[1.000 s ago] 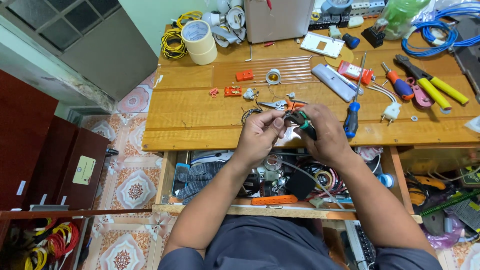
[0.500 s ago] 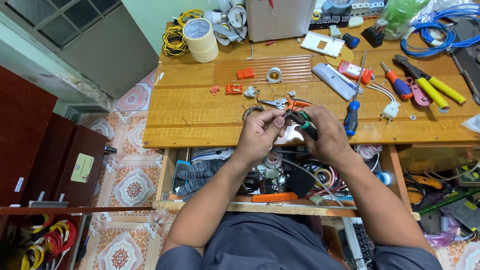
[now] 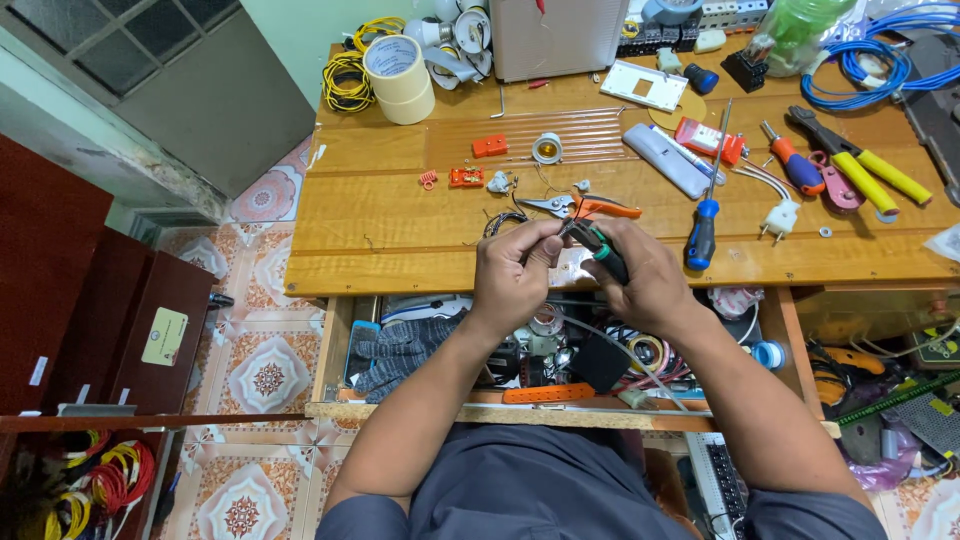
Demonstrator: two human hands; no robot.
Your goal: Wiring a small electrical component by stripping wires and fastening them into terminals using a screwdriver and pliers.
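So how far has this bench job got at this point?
Done: small orange parts and a spring lie loose on the wooden bench. In hand: the right hand works green-handled pliers on a small piece pinched by the left hand. Left: the white plug lies untouched.

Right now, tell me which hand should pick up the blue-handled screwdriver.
Right, probably. The blue-handled screwdriver lies on the wooden bench just past the right hand, though that hand grips a green-handled tool. The left hand pinches a small part and sits farther away.
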